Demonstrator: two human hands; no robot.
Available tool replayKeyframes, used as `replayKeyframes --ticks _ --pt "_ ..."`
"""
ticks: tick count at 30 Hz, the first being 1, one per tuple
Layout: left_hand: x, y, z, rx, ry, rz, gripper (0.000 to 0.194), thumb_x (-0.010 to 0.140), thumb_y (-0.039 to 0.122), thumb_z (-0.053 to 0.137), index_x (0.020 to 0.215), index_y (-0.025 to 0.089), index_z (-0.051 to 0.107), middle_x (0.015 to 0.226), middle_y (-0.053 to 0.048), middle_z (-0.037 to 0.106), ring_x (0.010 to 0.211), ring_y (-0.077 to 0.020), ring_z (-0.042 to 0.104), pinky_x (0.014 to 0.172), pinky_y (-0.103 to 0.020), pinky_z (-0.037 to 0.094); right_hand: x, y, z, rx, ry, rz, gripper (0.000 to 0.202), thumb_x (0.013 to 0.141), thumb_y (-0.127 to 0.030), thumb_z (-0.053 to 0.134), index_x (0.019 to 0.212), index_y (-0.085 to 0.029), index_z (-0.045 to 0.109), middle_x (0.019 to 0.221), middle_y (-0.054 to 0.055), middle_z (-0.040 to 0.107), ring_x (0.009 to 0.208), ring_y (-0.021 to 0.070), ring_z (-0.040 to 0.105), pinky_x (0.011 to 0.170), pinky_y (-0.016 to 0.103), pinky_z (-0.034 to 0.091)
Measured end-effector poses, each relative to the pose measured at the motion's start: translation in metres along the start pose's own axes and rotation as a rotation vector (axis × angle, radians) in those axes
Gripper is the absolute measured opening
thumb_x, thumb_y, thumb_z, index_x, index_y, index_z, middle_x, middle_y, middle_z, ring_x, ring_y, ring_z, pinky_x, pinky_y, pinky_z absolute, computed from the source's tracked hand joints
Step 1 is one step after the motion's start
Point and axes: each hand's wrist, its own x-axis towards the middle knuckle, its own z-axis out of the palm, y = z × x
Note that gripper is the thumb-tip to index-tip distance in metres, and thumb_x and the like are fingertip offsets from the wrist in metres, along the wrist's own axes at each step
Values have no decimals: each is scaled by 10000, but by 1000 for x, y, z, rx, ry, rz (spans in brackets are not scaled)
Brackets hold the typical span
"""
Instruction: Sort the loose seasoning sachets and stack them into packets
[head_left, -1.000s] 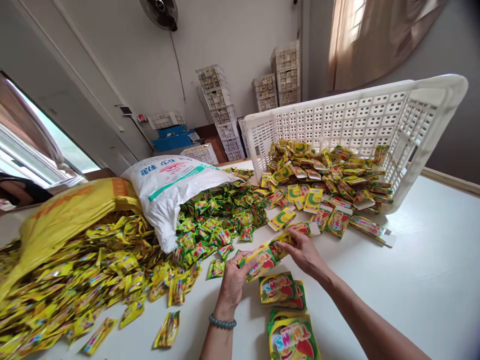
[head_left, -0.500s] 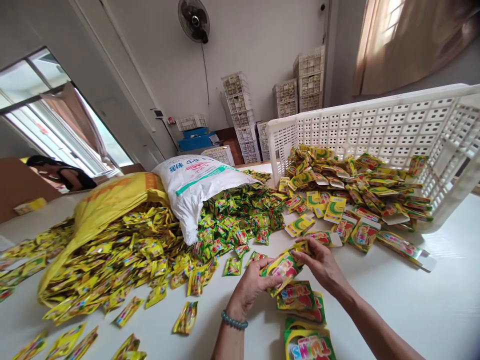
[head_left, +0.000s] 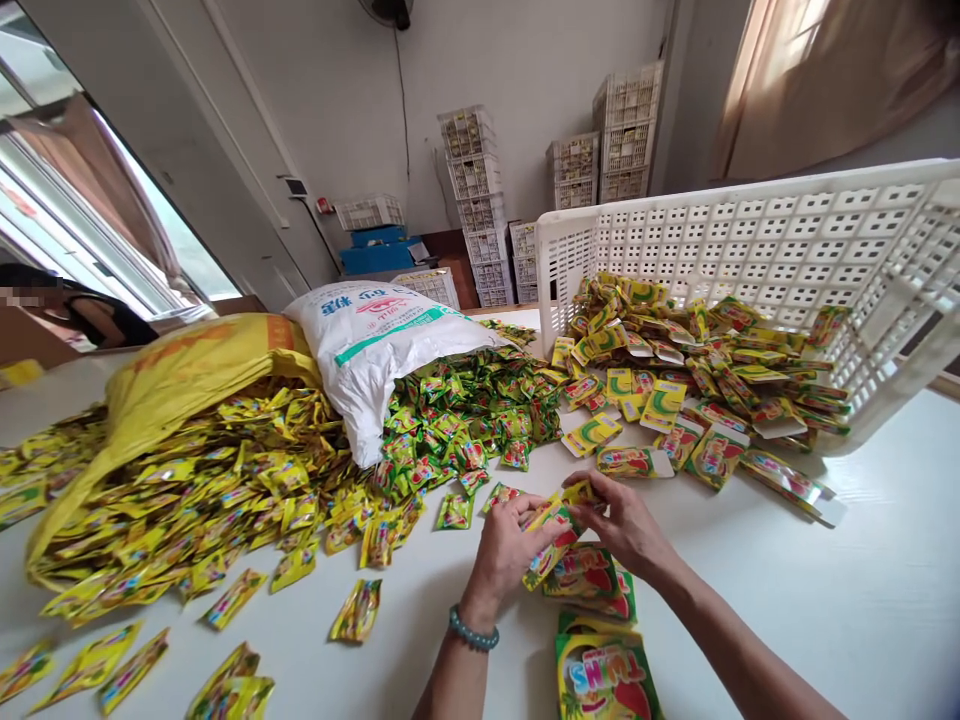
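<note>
My left hand (head_left: pixel 506 550), with a beaded bracelet on its wrist, is closed around a small yellow, green and red candy box (head_left: pixel 546 550), held tilted above the table. At the box's upper end, the fingers of my right hand (head_left: pixel 619 515) pinch a shiny yellow candy sachet (head_left: pixel 579 493); how far it sits inside the box is hidden. Beneath my hands lies a row of similar boxes (head_left: pixel 606 675) with "TWINS" printed on them. Green sachets (head_left: pixel 455 511) lie just beyond my left hand.
A yellow sack (head_left: pixel 202 365) and a white sack (head_left: pixel 390 335) spill heaps of yellow sachets (head_left: pixel 247 490) and green sachets across the white table (head_left: pixel 750 600). A white plastic crate (head_left: pixel 720 240) lies tipped at right, spilling small boxes (head_left: pixel 660 405). Stacked crates (head_left: pixel 480 200) stand behind. A person (head_left: pixel 82 310) is at far left.
The view has shifted slightly, so the fan sits higher. My left hand has turned the box more upright and wraps further over its front. My right fingers remain at its upper end.
</note>
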Motion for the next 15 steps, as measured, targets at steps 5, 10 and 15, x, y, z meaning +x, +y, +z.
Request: replayKeyframes --ticks 5,10,15 --pt "1 -3 3 -194 -42 -90 397 635 383 793 909 120 679 832 -80 748 720 -208 669 650 -293 511 -2 7 3 137 65 23 437 811 -446 595 1160 -182 606 894 60 693 741 196 621 670 307 508" --pt "2 -5 7 -300 12 -86 387 615 347 819 893 118 678 836 -80 751 718 -201 675 670 -291 515 -4 7 3 -11 172 -44 272 823 -483 595 763 -220 627 707 26 676 635 182 591 608 292 468" --pt "-1 -4 10 -298 35 -81 355 592 320 824 856 125 690 794 -61 746 676 -176 650 634 -264 490 -9 4 3 -108 189 -95 292 817 -509 576 742 -235 641 722 40 681 679 213 633 643 311 506"
